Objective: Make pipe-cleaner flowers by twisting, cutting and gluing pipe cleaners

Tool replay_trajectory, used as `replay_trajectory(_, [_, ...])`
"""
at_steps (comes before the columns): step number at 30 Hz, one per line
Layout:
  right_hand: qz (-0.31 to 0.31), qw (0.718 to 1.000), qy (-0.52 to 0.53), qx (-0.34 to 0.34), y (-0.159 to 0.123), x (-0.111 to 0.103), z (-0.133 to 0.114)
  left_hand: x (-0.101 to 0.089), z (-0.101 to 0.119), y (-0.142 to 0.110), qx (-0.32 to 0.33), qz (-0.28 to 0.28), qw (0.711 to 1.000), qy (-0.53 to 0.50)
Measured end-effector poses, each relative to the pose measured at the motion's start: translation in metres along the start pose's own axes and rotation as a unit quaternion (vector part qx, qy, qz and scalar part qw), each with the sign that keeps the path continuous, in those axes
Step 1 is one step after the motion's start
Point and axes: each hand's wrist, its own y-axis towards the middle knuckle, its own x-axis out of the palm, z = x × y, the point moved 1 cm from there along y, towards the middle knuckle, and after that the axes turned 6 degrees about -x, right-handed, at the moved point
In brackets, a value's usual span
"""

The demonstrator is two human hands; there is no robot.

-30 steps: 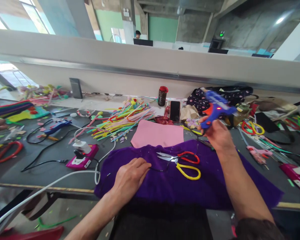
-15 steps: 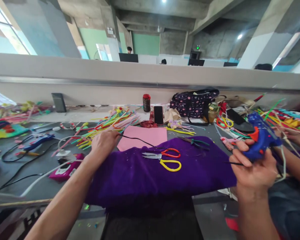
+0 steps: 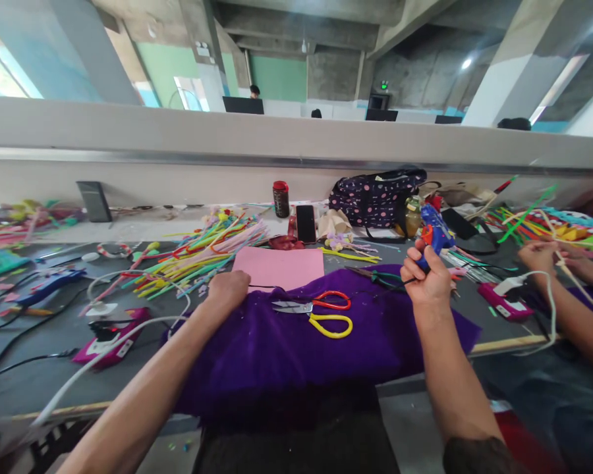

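My right hand (image 3: 429, 283) is closed around the handle of a blue hot glue gun (image 3: 437, 230) with an orange trigger, raised over the right part of the purple cloth (image 3: 277, 355). My left hand (image 3: 228, 289) is closed on a thin black cord (image 3: 261, 286) at the near left corner of a pink sheet (image 3: 281, 264). This cord runs right across the cloth; part of it is hard to follow. Between my hands, scissors (image 3: 296, 307) with one red and one yellow handle lie slightly open on the cloth. Behind them rest green-handled pliers (image 3: 386, 277).
Pipe cleaners (image 3: 192, 260) pile up at the left, near a magenta power strip (image 3: 113, 336). A phone (image 3: 306, 224), a bottle (image 3: 281, 199) and a patterned bag (image 3: 370, 201) stand at the back. At right, another person's hands (image 3: 543, 260) work near a second power strip (image 3: 504, 301).
My right hand has moved left and inward with the glue gun, uncovering the power strip at right. My left hand has shifted slightly right, still on the cord. The view has shifted slightly.
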Motion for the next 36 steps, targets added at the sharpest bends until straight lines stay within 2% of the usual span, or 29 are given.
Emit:
replay_trajectory(6, [0.009,0.999,0.047,0.027,0.028,0.027,0.019,0.009,0.015,0.001,0.034,-0.01,0.999,0.04])
replay_trajectory(10, [0.027,0.995,0.09,0.036,0.04,0.043,0.023,-0.002,0.028,-0.003,0.128,0.0,0.992,-0.017])
replay_trajectory(11, [0.027,0.994,0.098,0.033,0.042,0.048,0.024,-0.008,0.036,-0.006,0.151,0.02,0.987,-0.047])
replay_trajectory(13, [0.024,0.994,0.107,0.027,0.043,0.06,0.025,-0.024,0.057,-0.017,0.165,0.102,0.972,-0.131])
replay_trajectory(16, [0.014,0.994,0.11,0.024,0.042,0.079,0.027,-0.047,0.097,-0.038,0.213,0.186,0.908,-0.308])
replay_trajectory(18, [0.004,0.994,0.107,0.026,0.04,0.09,0.028,-0.056,0.124,-0.049,0.264,0.196,0.874,-0.357])
replay_trajectory(19, [-0.002,0.994,0.105,0.028,0.039,0.094,0.028,-0.057,0.134,-0.052,0.278,0.194,0.868,-0.362])
replay_trajectory(22, [-0.015,0.994,0.098,0.036,0.035,0.1,0.024,-0.051,0.153,-0.052,0.286,0.159,0.884,-0.333])
replay_trajectory(25, [-0.02,0.995,0.097,0.028,0.032,0.097,0.017,-0.039,0.153,-0.043,0.267,0.14,0.898,-0.321])
replay_trajectory(28, [-0.022,0.994,0.107,0.011,0.031,0.085,0.008,-0.033,0.139,-0.031,0.226,0.162,0.906,-0.319])
replay_trajectory(31, [-0.016,0.994,0.112,-0.007,0.034,0.066,-0.001,-0.037,0.115,-0.021,0.163,0.182,0.92,-0.305])
replay_trajectory(33, [-0.007,0.994,0.109,-0.026,0.04,0.052,-0.007,-0.041,0.098,-0.02,0.135,0.168,0.93,-0.296])
replay_trajectory(36, [0.011,0.993,0.105,-0.056,0.053,0.034,-0.012,-0.047,0.082,-0.029,0.152,0.137,0.931,-0.302])
